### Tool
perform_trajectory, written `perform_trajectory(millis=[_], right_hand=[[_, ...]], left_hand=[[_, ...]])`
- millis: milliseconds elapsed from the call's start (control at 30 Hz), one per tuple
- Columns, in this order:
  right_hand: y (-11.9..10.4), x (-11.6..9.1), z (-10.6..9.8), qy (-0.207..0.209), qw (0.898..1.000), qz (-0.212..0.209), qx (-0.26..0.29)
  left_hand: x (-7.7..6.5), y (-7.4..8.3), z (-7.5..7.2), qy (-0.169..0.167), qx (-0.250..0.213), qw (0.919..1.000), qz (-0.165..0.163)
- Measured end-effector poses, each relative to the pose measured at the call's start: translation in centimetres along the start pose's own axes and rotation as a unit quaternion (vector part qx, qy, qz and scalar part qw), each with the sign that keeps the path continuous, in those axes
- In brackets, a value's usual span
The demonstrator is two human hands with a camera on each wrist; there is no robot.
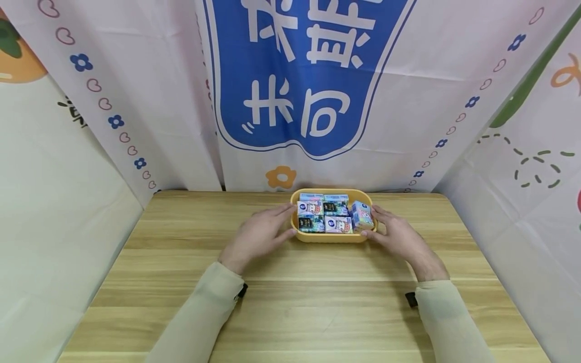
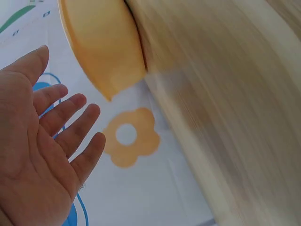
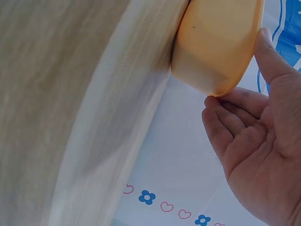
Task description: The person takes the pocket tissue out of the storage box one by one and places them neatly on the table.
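A yellow oval-ended plastic basket (image 1: 333, 238) stands at the back of the wooden table, with several small printed packs (image 1: 338, 225) inside. One pack (image 1: 362, 216) at the right end leans at an angle. My left hand (image 1: 263, 232) is by the basket's left end; in the left wrist view, its relaxed fingers (image 2: 77, 134) are spread a little apart from the yellow wall (image 2: 106, 42). On the other side, my right hand (image 1: 401, 239) touches the right end. In the right wrist view its thumb (image 3: 270, 59) lies at the rim and its fingertips meet the end wall.
The wooden table (image 1: 317, 302) reaches toward me in front of the basket. Behind it hangs a printed white cloth (image 1: 408, 91) with a blue sign, close to the basket's far side. White cloth walls (image 1: 50, 212) flank the table.
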State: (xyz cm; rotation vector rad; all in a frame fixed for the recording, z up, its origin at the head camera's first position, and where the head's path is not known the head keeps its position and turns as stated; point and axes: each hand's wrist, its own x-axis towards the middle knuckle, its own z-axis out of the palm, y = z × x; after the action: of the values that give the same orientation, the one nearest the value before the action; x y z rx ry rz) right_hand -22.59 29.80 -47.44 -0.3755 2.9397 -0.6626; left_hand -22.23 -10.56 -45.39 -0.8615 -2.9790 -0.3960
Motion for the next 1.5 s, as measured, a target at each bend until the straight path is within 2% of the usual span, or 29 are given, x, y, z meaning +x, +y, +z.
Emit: perform_trajectory(millis=[267,400,667,833,1000,1167,1500], right_hand=[[0.0,0.1,-0.1,-0.002,1.000,0.001,0.002],[-0.1,0.1,0.0,-0.006,1.000,0.007,0.006],[-0.3,-0.1,-0.2,-0.009,1.000,0.011,0.006],[-0.3,-0.1,-0.1,-0.008,1.000,0.010,0.008],[-0.2,-0.1,-0.4,-0.010,1.000,0.009,0.010],[-0.3,-0.4,-0.9,-0.019,1.000,0.023,0.004],[-0.4,-0.7,-1.8,-0.035,0.999,0.034,0.005]], left_hand=[[2.3,2.1,0.7,0.013,0.003,0.9997,0.019],[3.5,2.9,1.1,0.008,0.003,0.9997,0.023],[5.5,3.8,0.9,-0.030,-0.008,0.9991,0.029],[6.4,4.0,0.5,-0.058,-0.032,0.9971,0.037],[7.1,4.2,0.1,-0.077,-0.043,0.9953,0.040],[7.4,4.7,-0.1,-0.091,-0.039,0.9945,0.034],[7.8,5.8,0.0,-0.110,-0.024,0.9926,0.045]])
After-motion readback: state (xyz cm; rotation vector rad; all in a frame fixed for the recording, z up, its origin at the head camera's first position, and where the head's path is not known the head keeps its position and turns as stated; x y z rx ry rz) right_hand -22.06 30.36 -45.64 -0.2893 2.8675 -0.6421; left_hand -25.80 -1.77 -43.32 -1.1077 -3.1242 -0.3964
